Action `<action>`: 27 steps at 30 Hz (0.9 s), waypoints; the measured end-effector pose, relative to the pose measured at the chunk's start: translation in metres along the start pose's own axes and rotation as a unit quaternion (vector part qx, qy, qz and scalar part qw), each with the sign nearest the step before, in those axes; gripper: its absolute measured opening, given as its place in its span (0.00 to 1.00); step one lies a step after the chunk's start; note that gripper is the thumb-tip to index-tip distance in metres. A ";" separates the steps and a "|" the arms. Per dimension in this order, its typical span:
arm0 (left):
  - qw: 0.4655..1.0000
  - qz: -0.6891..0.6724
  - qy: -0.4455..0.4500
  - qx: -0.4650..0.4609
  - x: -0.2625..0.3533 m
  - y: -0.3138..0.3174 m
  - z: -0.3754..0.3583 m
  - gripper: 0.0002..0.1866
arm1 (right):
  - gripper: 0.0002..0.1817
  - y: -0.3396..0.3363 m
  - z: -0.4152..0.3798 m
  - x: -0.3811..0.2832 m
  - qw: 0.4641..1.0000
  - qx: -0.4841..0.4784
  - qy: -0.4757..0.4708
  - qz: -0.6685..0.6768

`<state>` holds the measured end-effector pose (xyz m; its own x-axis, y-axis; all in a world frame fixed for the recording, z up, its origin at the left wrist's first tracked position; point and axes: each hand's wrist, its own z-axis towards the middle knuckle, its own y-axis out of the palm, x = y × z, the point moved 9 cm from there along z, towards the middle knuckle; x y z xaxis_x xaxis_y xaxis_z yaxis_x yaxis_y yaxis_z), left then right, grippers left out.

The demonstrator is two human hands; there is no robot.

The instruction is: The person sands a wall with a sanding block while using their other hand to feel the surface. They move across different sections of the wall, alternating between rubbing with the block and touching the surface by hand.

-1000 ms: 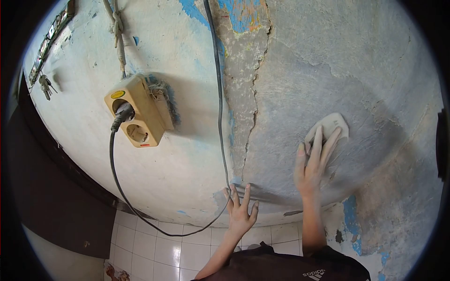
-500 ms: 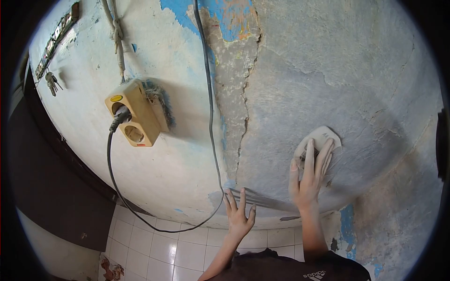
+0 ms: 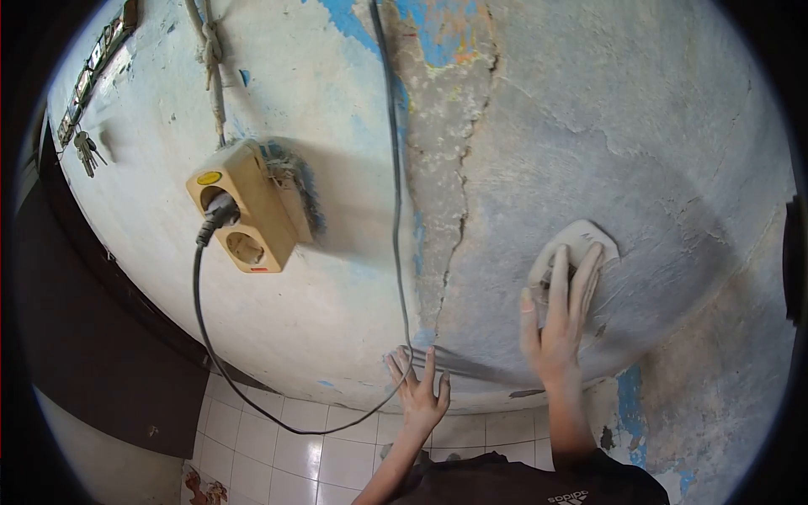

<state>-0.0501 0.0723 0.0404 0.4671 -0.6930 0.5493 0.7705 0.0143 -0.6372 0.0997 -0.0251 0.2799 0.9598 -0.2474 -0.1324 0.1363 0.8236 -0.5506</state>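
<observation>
My right hand [image 3: 557, 330] presses a dusty, pale piece of sandpaper [image 3: 584, 231] flat against the grey plastered wall [image 3: 623, 185]. Its fingers lie over the sheet, coated in whitish dust, and a dark patch shows between them. Lower and to the left, my left hand [image 3: 423, 406] is open, fingers spread upward close to the wall's lower part. A black power cable [image 3: 396, 177] hangs down and passes in front of the left fingers in this view. My left hand holds nothing.
A yellowish double socket [image 3: 268, 210] with a black plug [image 3: 220, 210] juts from the wall at left. A jagged crack [image 3: 464, 189] runs down beside peeling blue paint [image 3: 345, 18]. Keys [image 3: 87, 153] hang at far left. White tiles [image 3: 295, 454] lie below.
My left hand has shifted slightly left and down, its fingers now behind the cable. My right hand stays on the sandpaper, nearly in place. The view has shifted a little.
</observation>
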 end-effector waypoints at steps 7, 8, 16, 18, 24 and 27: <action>0.995 -0.013 0.049 -0.086 -0.014 0.004 -0.003 0.32 | 0.37 0.103 -0.109 -0.028 0.997 -0.061 0.034 -0.021; 0.987 0.007 0.083 -0.135 -0.015 0.003 -0.004 0.34 | 0.37 0.127 -0.137 -0.035 0.994 -0.092 0.055 -0.001; 0.926 0.051 0.285 -0.242 -0.076 -0.009 -0.004 0.35 | 0.32 0.073 -0.066 -0.034 0.983 0.095 0.159 0.010; 0.924 0.039 0.296 -0.237 -0.080 -0.015 0.000 0.36 | 0.31 0.070 -0.069 -0.022 0.971 0.141 0.190 0.020; 0.882 0.044 0.372 -0.284 -0.071 -0.022 0.000 0.31 | 0.30 0.197 -0.228 -0.040 0.893 0.224 0.385 0.058; 0.851 0.022 0.407 -0.332 -0.072 -0.006 0.005 0.31 | 0.32 0.312 -0.288 -0.090 0.896 -0.132 0.407 -0.116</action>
<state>-0.0859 0.1256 0.0071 -0.1741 -0.9758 0.1321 0.2191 -0.1692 -0.9609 -0.0143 0.1073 -0.1171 0.4008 -0.7756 -0.4877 0.1433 0.5788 -0.8028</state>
